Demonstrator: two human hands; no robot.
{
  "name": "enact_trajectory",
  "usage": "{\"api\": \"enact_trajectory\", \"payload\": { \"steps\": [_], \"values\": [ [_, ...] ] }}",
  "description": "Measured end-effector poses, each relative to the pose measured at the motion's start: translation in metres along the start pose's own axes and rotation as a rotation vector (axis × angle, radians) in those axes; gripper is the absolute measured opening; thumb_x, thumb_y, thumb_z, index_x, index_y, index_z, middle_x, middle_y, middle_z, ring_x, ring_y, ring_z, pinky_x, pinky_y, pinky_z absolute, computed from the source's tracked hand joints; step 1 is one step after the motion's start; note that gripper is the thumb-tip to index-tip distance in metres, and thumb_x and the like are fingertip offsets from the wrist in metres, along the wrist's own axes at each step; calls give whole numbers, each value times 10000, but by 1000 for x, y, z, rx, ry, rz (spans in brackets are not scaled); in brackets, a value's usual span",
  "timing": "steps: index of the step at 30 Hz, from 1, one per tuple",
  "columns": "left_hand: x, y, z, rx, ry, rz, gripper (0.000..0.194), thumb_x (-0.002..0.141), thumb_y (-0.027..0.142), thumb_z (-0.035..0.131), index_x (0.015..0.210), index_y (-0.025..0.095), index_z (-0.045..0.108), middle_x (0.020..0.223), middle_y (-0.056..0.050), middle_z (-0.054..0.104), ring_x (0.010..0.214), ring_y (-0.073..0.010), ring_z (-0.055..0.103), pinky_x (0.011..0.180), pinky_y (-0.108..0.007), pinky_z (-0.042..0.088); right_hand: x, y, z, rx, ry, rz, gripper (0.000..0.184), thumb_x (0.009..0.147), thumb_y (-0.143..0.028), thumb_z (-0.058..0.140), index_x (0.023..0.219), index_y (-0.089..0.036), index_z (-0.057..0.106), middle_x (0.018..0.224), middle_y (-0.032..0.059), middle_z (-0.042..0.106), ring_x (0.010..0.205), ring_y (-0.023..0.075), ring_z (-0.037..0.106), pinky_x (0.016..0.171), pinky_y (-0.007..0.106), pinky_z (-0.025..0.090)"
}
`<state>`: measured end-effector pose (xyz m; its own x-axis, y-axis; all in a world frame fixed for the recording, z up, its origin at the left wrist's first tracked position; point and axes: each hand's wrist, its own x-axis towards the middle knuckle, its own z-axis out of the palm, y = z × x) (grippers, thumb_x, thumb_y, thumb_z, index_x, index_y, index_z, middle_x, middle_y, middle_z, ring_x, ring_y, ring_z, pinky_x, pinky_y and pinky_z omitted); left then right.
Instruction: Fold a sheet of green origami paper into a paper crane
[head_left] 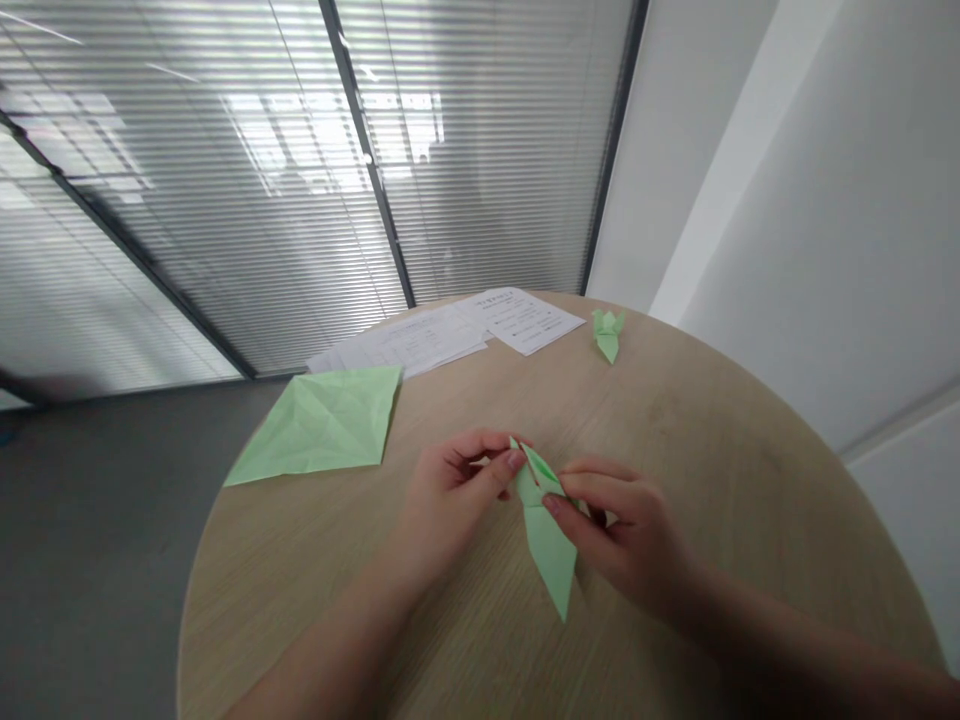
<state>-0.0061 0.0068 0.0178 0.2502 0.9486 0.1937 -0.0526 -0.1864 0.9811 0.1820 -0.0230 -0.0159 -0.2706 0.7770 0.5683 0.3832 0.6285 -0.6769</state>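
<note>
A narrow, pointed piece of folded green paper (551, 545) lies on the round wooden table (712, 470), its tip toward me. My left hand (457, 490) pinches its upper left flap between thumb and fingers. My right hand (626, 530) pinches the upper right flap, fingers curled. Both hands rest low over the tabletop, close together at the paper's top end.
A creased green square sheet (319, 425) hangs over the table's left edge. White printed sheets (450, 335) lie at the far side. A small finished green paper figure (607, 333) sits at the far right. Window blinds and a grey floor lie beyond.
</note>
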Motion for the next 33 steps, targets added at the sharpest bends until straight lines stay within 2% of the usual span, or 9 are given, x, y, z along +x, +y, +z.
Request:
{"api": "enact_trajectory", "payload": {
  "steps": [3,7,12,19,21,24,29,33],
  "values": [
    [0,0,-1,-64,30,8,48,789,228,752,809,199,784,711,-4,712,564,-72,568,539,-155,483,0,-5,-3,-14,7,-10,150,914,-171,596,785,-141,667,726,9,573,622,58,503,559,174,360],
    [-1,-4,-3,-140,36,46,20,767,226,786,763,210,775,750,-8,741,565,-70,576,540,-155,494,5,-6,-5,79,-39,59,245,918,-206,592,686,-137,632,633,-10,513,583,59,471,541,180,343],
    [-4,-5,-3,-157,46,21,101,765,268,800,729,185,754,713,-19,730,560,-79,574,524,-165,488,8,-3,-2,224,-116,171,323,930,-287,578,650,-132,624,606,-11,482,569,65,435,515,190,315],
    [-4,-3,-2,-136,103,17,155,799,322,769,774,171,742,665,-11,679,555,-89,559,523,-188,485,4,-1,0,255,-158,274,346,906,-343,590,634,-130,597,636,4,494,589,76,431,530,211,302],
    [-3,-1,-4,-149,141,35,161,805,326,759,766,172,730,674,-1,668,538,-81,546,512,-188,479,3,0,1,298,-162,332,347,884,-364,607,628,-130,586,634,1,484,583,74,420,524,210,294],
    [0,2,-7,-145,174,51,160,840,337,724,818,180,734,736,-3,683,540,-72,538,506,-183,480,2,4,3,484,-191,506,362,847,-454,642,695,-127,610,643,-2,496,564,70,422,510,198,303],
    [0,8,-8,-42,41,2,158,806,271,750,939,186,751,808,-30,710,649,-100,588,527,-171,500,2,6,4,825,-196,761,453,736,-552,751,814,-118,648,646,-1,562,514,64,474,477,177,351],
    [-3,9,-6,21,-13,-13,177,796,242,741,960,179,755,795,-30,687,653,-105,581,537,-181,500,0,6,5,957,-200,849,459,672,-517,818,801,-113,642,624,-7,576,484,56,481,451,163,354]
  ]
}}
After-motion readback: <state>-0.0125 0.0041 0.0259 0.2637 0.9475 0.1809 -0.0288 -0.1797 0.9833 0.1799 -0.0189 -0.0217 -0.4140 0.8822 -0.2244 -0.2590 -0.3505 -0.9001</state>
